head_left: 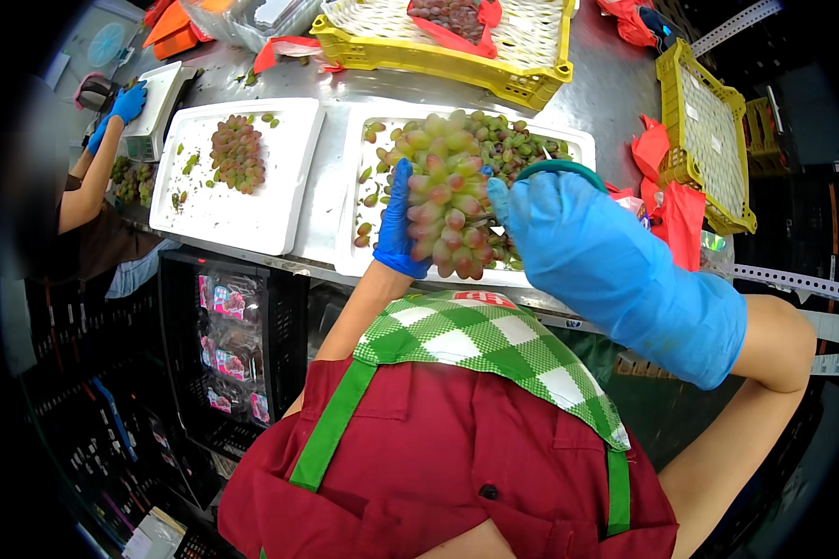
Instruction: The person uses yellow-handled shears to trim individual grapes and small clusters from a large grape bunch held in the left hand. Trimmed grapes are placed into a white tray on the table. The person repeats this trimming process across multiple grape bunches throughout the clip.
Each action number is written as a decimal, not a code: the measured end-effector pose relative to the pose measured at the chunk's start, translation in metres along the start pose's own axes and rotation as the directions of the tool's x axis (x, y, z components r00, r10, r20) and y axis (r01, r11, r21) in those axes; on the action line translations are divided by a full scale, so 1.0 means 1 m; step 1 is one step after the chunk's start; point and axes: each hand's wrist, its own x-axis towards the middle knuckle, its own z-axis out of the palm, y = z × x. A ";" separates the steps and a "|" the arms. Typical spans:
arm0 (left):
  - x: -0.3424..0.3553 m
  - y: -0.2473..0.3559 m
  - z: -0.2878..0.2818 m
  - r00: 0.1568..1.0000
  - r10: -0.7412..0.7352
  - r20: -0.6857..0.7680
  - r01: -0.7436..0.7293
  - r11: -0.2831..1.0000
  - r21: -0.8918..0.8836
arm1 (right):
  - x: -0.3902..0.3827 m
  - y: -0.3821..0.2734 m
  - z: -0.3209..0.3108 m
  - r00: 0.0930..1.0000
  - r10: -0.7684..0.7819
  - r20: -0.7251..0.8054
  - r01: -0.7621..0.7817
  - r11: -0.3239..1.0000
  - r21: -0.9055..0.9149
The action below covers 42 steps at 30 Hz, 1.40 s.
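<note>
A large bunch of pink-green grapes is held up over a white tray. My left hand, in a dark blue glove, is closed around the bunch's left side; part of its fingers is hidden behind the fruit. At the bunch's right side, my right hand in a lighter blue glove grips scissors by their dark green handles. Their blades are mostly hidden by the glove and the fruit. Loose grapes and more bunches lie in the tray.
Left of it is another white tray with a grape bunch. A co-worker's blue-gloved hand is at a scale. Yellow crates stand behind and to the right, near red wrapping. Packed clamshells sit below the table.
</note>
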 end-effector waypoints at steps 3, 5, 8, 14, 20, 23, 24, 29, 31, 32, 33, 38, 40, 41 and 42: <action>0.001 0.001 -0.009 0.996 -0.082 0.017 0.084 0.984 -0.154 | 0.003 -0.001 -0.006 0.998 0.018 0.055 -0.016 0.999 -0.032; 0.000 -0.002 -0.003 0.994 -0.060 -0.094 0.039 0.977 -0.207 | 0.005 0.000 -0.006 0.997 0.018 0.078 -0.015 0.999 -0.034; 0.001 -0.006 0.009 0.975 -0.019 -0.223 -0.011 0.991 -0.132 | 0.008 -0.001 -0.008 0.993 0.024 0.116 -0.021 0.999 -0.028; -0.001 0.003 -0.040 0.974 -0.053 0.221 0.103 0.970 -0.220 | 0.013 -0.001 -0.013 0.979 0.039 0.200 -0.036 0.999 -0.019; 0.010 0.005 0.001 0.977 -0.028 -0.211 0.019 0.999 -0.048 | 0.010 0.003 -0.018 0.935 0.114 0.337 -0.113 0.993 -0.020; -0.001 0.009 0.005 0.944 0.092 -0.318 -0.057 0.991 0.117 | 0.012 0.007 -0.014 0.959 0.136 0.248 -0.192 0.957 0.216; 0.000 0.009 0.003 0.939 0.094 -0.332 -0.051 0.989 0.137 | 0.009 0.006 -0.013 0.946 0.145 0.289 -0.208 0.957 0.200; 0.003 0.010 -0.003 0.924 0.118 -0.363 -0.056 0.983 0.176 | 0.009 0.009 -0.011 0.932 0.115 0.343 -0.209 0.945 0.251; 0.009 0.009 -0.003 0.931 0.074 -0.358 -0.019 0.988 0.155 | 0.006 0.013 -0.016 0.933 0.099 0.345 -0.208 0.932 0.296; 0.012 0.008 -0.005 0.934 0.056 -0.354 -0.006 0.990 0.140 | 0.005 0.016 -0.019 0.936 0.083 0.343 -0.200 0.925 0.323; 0.013 0.008 -0.007 0.933 0.058 -0.355 -0.011 0.991 0.134 | 0.005 0.020 -0.019 0.943 0.049 0.329 -0.173 0.918 0.358; 0.010 0.004 -0.012 0.936 0.043 -0.351 -0.019 0.997 0.074 | 0.016 0.033 -0.018 0.939 -0.035 0.343 -0.124 0.894 0.431; 0.012 0.004 -0.012 0.934 0.027 -0.356 -0.010 0.999 0.051 | 0.027 0.047 -0.027 0.890 -0.058 0.453 -0.189 0.856 0.481; 0.012 0.003 -0.012 0.934 0.017 -0.358 -0.003 0.999 0.042 | 0.033 0.048 -0.029 0.864 -0.052 0.502 -0.229 0.846 0.482; 0.012 0.002 -0.013 0.932 0.016 -0.361 -0.005 0.999 0.032 | 0.039 0.050 -0.032 0.836 -0.050 0.547 -0.264 0.837 0.480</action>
